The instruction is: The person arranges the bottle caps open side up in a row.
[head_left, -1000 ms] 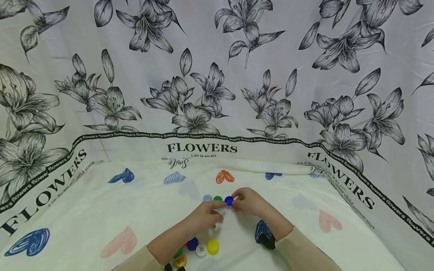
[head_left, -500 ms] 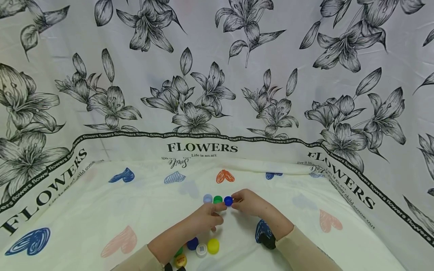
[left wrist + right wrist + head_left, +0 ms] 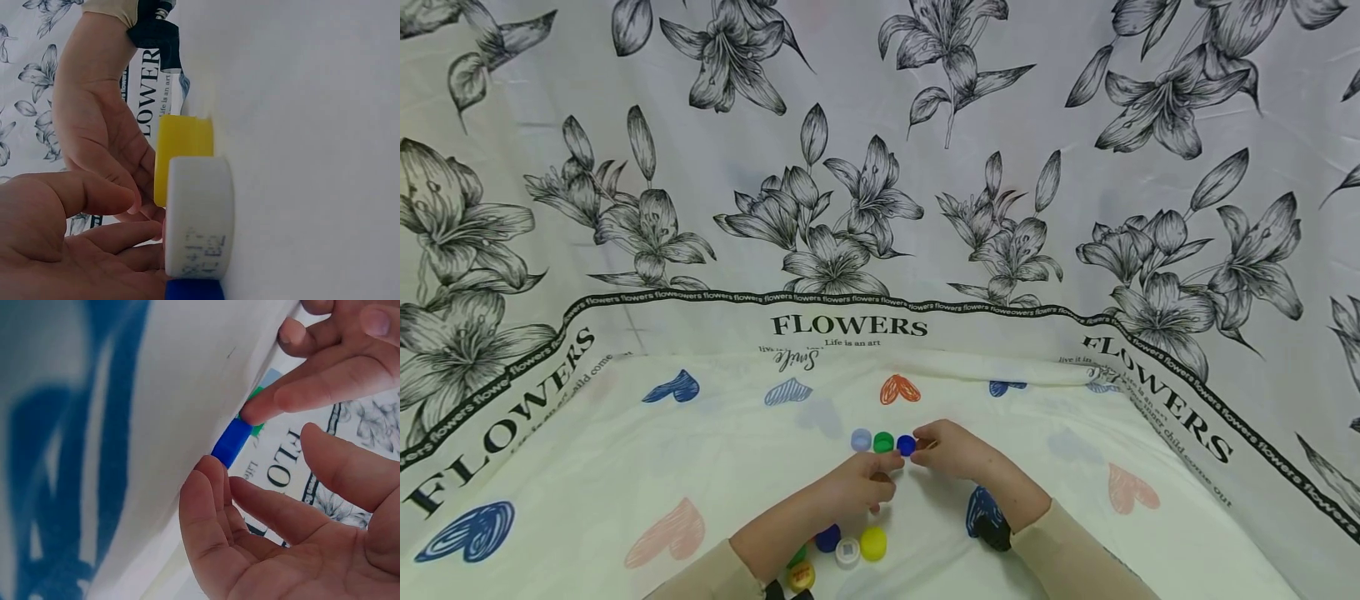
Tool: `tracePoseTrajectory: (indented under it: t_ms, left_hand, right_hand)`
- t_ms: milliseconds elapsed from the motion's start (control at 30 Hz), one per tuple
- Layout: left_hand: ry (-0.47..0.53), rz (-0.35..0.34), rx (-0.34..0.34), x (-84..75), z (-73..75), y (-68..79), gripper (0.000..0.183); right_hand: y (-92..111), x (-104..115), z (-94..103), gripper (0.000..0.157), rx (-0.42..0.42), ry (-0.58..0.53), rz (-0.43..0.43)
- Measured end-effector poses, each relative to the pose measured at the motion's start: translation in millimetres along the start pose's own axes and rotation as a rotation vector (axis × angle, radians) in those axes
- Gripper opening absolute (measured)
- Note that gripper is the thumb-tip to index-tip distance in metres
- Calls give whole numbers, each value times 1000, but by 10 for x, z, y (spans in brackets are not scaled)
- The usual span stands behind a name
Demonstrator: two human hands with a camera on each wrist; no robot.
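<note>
In the head view, a light blue bottle cap (image 3: pixel 861 440), a green cap (image 3: pixel 883 442) and a dark blue cap (image 3: pixel 906 446) form a short row on the cloth. My left hand (image 3: pixel 853 487) reaches in from the left, its extended index finger at the near left side of the dark blue cap. From the right, my right hand (image 3: pixel 955 450) has its fingertips at that cap's other side. The right wrist view shows the dark blue cap (image 3: pixel 232 442) between left index and right fingertips, with the right thumb (image 3: pixel 350 465) held away from it.
Nearer the body lie a yellow cap (image 3: pixel 873 543), a white cap (image 3: pixel 847 553), another dark blue cap (image 3: pixel 827 538) and a gold cap (image 3: pixel 801 575), below the left forearm. A white cloth (image 3: pixel 760 475) printed with hearts covers the surface. A flower-print curtain (image 3: pixel 880 208) stands behind.
The dark blue cap has shifted slightly left, closer to the green one. My left hand has drawn back a little toward the body, uncovering more of the light blue and green caps.
</note>
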State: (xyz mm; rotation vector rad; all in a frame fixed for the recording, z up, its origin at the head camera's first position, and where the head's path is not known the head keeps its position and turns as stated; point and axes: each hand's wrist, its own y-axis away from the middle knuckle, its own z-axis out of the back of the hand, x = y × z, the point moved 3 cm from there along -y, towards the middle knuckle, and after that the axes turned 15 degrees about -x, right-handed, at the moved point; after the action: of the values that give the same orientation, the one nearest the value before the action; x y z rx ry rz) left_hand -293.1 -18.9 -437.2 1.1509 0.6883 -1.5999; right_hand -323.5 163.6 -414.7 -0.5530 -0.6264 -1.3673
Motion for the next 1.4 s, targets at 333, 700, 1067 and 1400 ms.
tracePoseTrajectory:
  t_ms: [333,700,1067,1400]
  left_hand:
    - [-28,8,-11,-89,42,50,43]
    - [-239,-153,12,-297,322,128,11]
    - [-556,-32,49,-291,200,299,17]
    - [-725,-137,81,-279,67,382,27]
  right_hand:
    - [71,71,48,51,-12,70,18]
    - [282,366,80,17,21,132,217]
    - [521,493,-102,15,180,178,192]
    - [626,477,-364,26,203,331,226]
